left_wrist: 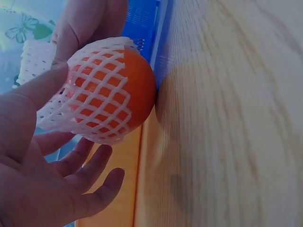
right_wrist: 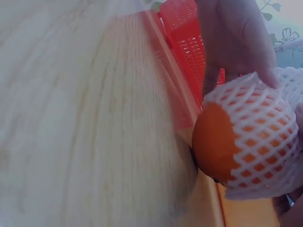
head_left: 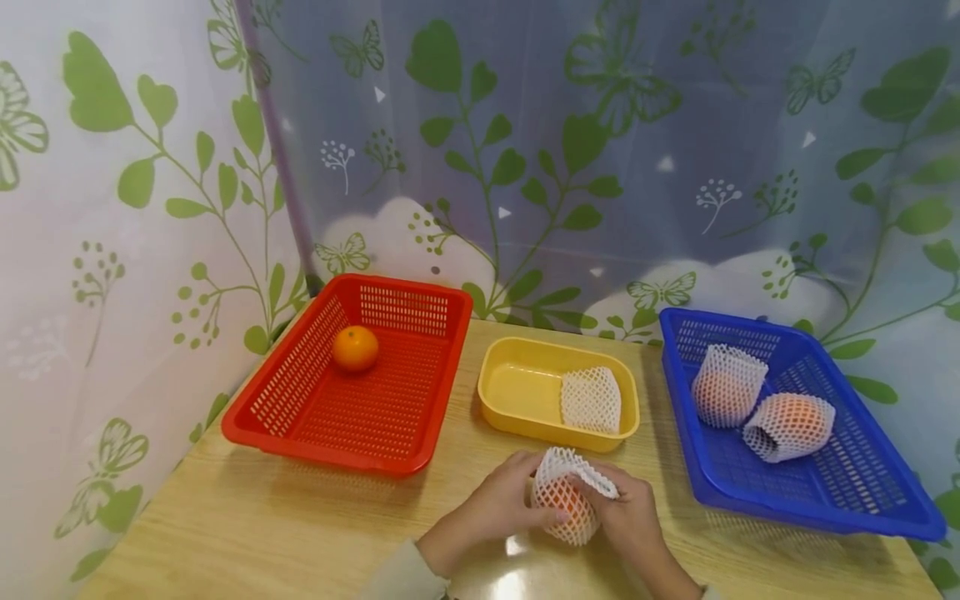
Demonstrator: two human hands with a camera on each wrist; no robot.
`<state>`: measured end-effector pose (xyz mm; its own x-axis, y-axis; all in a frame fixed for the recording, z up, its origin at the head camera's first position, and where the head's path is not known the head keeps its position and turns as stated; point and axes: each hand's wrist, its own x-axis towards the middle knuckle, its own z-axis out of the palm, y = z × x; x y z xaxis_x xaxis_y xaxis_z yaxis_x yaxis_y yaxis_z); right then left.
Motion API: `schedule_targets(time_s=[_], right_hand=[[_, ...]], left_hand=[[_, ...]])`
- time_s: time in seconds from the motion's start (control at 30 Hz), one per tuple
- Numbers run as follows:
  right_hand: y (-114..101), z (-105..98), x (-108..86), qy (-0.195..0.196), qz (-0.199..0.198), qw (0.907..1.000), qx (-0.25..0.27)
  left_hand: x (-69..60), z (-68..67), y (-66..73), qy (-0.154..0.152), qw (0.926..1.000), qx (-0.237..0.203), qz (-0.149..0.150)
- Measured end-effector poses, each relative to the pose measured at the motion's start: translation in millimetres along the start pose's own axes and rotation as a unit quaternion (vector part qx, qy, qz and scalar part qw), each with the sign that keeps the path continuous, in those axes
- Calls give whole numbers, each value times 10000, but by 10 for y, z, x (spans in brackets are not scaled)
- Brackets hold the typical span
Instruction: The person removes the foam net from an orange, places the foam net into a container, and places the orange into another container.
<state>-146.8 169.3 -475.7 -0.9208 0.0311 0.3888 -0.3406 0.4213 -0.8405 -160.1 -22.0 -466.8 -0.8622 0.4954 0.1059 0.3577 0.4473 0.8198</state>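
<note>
An orange (left_wrist: 143, 87) sits partly inside a white foam net sleeve (left_wrist: 97, 94), its bare end towards the table in both wrist views. My left hand (head_left: 495, 502) holds the netted fruit from the left, thumb pressed on the mesh and fingers round the far side. From the right, my right hand (head_left: 628, 515) grips the sleeve near its folded upper rim; the right fingers are partly hidden in the right wrist view. In the head view the pair is low over the table, in front of the yellow tray (head_left: 517, 427).
At left, a red basket (head_left: 390, 417) contains one bare orange (head_left: 356, 348). Another foam net sleeve (head_left: 591, 400) lies flat in the yellow tray. On the right stands a blue basket (head_left: 787, 500) with two netted fruits (head_left: 727, 387). Patterned curtains hang behind the wooden table (head_left: 247, 525).
</note>
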Motion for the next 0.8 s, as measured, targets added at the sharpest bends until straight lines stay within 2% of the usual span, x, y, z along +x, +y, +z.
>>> schedule_targets(time_s=[0.1,0.3,0.43,0.63,0.8], right_hand=[[16,-22,-6,-152,365,9991,133],[65,-87,9,-664,716,9952,105],[83,-106,19,-1031,771,9916,81],[101,-109,17,-1271,799,9885,166],[139,-126,18,-1379,516,9886,328]], left_hand=[[-3,-15,14,81,9999,112,6],[-4,-30,20,182,9998,92,-1],[5,-29,2,264,9996,85,44],[9,-23,-14,391,9992,42,28],[11,-15,-9,581,9982,-65,112]])
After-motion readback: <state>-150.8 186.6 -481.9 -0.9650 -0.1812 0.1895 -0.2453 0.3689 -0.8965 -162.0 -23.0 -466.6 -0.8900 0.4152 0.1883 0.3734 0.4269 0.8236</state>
